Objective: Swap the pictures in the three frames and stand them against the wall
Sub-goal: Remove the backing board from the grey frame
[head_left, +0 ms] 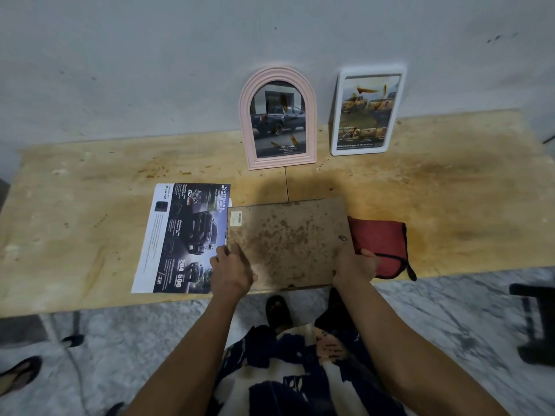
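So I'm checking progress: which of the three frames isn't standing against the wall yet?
The brown-backed frame, lying face down between both hands; the pink arched frame and white frame already lean upright.

The brown frame (288,241) lies face down, hiding its front; brochure (183,238) print unreadable.

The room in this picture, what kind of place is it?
Probably a plain workroom or storage room: a stained plywood table against a bare grey wall, and a marbled tile floor. Nothing shows it for certain.
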`<state>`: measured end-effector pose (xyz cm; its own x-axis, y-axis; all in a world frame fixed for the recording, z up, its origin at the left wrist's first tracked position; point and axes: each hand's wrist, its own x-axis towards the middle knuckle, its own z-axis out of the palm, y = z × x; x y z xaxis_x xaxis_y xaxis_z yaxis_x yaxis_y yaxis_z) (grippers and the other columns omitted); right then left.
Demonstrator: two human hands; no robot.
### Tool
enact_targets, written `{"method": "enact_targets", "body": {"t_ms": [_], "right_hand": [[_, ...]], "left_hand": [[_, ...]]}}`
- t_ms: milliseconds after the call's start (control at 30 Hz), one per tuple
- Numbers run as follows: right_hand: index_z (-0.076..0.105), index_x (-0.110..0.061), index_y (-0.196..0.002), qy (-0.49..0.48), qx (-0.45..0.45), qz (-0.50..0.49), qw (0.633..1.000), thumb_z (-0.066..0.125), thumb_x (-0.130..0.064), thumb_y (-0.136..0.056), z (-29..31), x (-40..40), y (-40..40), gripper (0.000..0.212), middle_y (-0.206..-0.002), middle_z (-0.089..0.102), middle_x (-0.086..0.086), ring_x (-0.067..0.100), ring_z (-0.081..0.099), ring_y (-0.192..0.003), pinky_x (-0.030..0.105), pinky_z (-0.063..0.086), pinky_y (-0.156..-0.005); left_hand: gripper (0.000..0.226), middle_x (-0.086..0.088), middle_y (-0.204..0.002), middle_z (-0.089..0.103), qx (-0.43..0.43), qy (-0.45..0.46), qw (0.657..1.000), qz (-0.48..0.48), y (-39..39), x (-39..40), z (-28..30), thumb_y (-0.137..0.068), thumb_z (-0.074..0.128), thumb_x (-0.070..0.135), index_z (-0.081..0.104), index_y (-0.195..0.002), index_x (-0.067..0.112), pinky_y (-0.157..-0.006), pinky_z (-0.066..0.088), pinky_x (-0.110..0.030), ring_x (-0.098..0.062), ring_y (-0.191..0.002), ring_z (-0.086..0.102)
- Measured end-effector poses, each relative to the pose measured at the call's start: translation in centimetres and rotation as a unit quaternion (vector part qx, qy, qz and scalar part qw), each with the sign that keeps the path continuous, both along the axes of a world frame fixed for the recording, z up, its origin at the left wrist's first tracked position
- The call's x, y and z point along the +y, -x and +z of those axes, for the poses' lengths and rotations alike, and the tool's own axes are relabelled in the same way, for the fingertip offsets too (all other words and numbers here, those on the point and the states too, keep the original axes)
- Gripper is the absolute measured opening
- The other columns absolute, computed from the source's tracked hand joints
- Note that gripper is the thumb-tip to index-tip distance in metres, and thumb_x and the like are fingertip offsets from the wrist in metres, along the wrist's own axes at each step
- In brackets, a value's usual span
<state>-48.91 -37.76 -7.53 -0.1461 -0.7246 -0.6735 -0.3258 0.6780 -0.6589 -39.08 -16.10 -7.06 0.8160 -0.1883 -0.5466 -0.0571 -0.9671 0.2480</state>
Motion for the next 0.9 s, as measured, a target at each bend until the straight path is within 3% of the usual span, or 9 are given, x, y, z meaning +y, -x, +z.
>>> {"method": "enact_targets", "body": {"t_ms": [67,133,233,333,433,533,733,900], "right_hand": [[0.059,-0.014,-0.111,0.036,-0.003,0.074,0.997,0.074,-0.027,-0.081,0.6,0.0,0.2,0.036,-0.107,0.062,0.004,0.023,0.062,-0.087,0.032,0.057,-0.067],[0.069,-0.012,-0.105,0.064,0.038,0.193,0.978,0.071,-0.028,-0.083,0.6,-0.7,0.7,0.027,-0.097,0.068,0.004,0.021,0.063,-0.08,0.022,0.047,-0.054],[0.073,-0.007,-0.09,0.132,0.102,0.347,0.923,0.063,-0.031,-0.086,0.0,-2.2,1.2,0.026,-0.091,0.071,0.009,0.029,0.066,-0.083,0.027,0.046,-0.062],[0.071,-0.008,-0.084,0.143,0.136,0.41,0.891,0.062,-0.03,-0.086,0.1,-3.0,1.1,0.024,-0.085,0.07,0.009,0.03,0.065,-0.081,0.032,0.047,-0.064],[0.068,-0.004,-0.072,0.128,0.15,0.441,0.875,0.065,-0.026,-0.086,0.3,-4.1,1.2,0.026,-0.072,0.066,0.01,0.03,0.064,-0.07,0.028,0.04,-0.057],[0.063,-0.003,-0.067,0.108,0.165,0.455,0.868,0.068,-0.026,-0.084,0.3,-5.1,1.2,0.029,-0.067,0.062,0.009,0.028,0.062,-0.063,0.025,0.037,-0.05],[0.063,0.001,-0.093,0.069,0.199,0.477,0.853,0.067,-0.03,-0.084,0.2,-6.4,0.8,0.033,-0.092,0.064,0.017,0.032,0.063,-0.08,0.03,0.043,-0.059],[0.062,0.002,-0.099,0.037,0.191,0.487,0.851,0.064,-0.026,-0.086,0.6,-7.2,0.8,0.031,-0.094,0.062,0.015,0.027,0.059,-0.072,0.027,0.038,-0.048]], "left_hand": [[0.07,-0.014,-0.141,0.031,0.004,-0.006,1.0,0.002,-0.1,-0.1,0.0,-0.076,0.085,0.031,0.042,-0.128,0.012,-0.094,0.046,-0.053,-0.041,-0.125,0.036],[0.07,-0.015,-0.141,0.032,0.005,-0.01,1.0,-0.002,-0.1,-0.1,0.0,-0.076,0.085,0.03,0.042,-0.127,0.012,-0.096,0.045,-0.053,-0.042,-0.125,0.037],[0.073,-0.016,-0.14,0.033,0.007,-0.009,1.0,0.003,0.0,-0.3,0.1,-0.075,0.085,0.03,0.04,-0.129,0.012,-0.096,0.046,-0.053,-0.042,-0.124,0.038],[0.075,-0.015,-0.141,0.031,0.024,0.012,0.999,0.027,-0.2,-0.2,0.4,-0.074,0.085,0.028,0.039,-0.131,0.015,-0.098,0.046,-0.055,-0.042,-0.126,0.035],[0.089,-0.013,-0.145,0.029,0.033,0.045,0.998,0.038,-0.2,0.4,0.5,-0.073,0.086,0.033,0.033,-0.144,0.02,-0.1,0.044,-0.053,-0.04,-0.128,0.033],[0.089,-0.013,-0.144,0.031,0.025,0.06,0.997,0.031,0.3,0.9,0.5,-0.075,0.084,0.042,0.032,-0.143,0.019,-0.098,0.041,-0.05,-0.041,-0.126,0.034],[0.088,-0.017,-0.147,0.027,0.019,0.035,0.999,-0.003,0.5,1.2,0.6,-0.083,0.073,0.053,0.026,-0.149,0.018,-0.104,0.038,-0.05,-0.042,-0.129,0.031],[0.095,-0.016,-0.147,0.025,0.013,0.001,0.999,-0.031,0.6,1.2,0.3,-0.084,0.065,0.063,0.018,-0.152,0.016,-0.106,0.037,-0.049,-0.04,-0.128,0.032]]}}
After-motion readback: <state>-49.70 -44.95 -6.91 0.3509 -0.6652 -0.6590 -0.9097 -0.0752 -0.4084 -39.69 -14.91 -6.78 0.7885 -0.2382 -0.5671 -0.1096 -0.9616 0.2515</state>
